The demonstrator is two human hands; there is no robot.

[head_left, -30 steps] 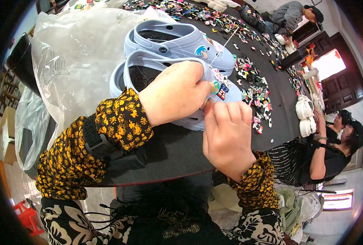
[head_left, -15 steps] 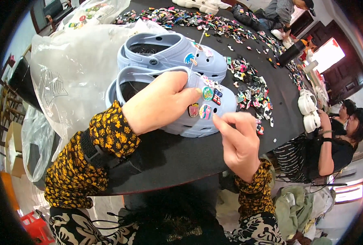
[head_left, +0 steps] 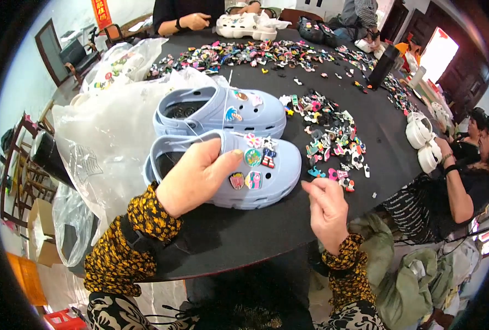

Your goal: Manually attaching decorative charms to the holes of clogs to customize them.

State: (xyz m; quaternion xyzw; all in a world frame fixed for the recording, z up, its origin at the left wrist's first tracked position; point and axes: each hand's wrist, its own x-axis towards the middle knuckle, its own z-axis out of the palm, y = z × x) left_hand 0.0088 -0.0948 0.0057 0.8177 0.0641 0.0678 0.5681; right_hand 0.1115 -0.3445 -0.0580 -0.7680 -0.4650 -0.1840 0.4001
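Two light blue clogs lie side by side on the black table, toes to the right. My left hand [head_left: 197, 176] grips the near clog [head_left: 283, 168] at its upper, thumb pressed beside a round green charm [head_left: 252, 157]. More charms sit around it, among them a flag-patterned one [head_left: 268, 158] and a pink and white flower [head_left: 250, 141]. On the far clog [head_left: 269, 120] are a blue palm tree charm [head_left: 233, 114] and others. Just off the near clog's toe, my right hand [head_left: 327, 212] is closed, thumb against curled fingers; whatever it may hold is hidden.
Loose charms [head_left: 340, 137] lie heaped right of the clogs, with a longer spread [head_left: 239, 55] at the back. Clear plastic bags [head_left: 112, 137] cover the left side. White clogs [head_left: 420, 143] and a black cylinder [head_left: 383, 67] stand at right. Other people sit around the table [head_left: 228, 242].
My right hand has drawn away from the charms on the near clog, out past its toe. My left hand keeps its grip. The view has shifted, showing more of the table's far side.
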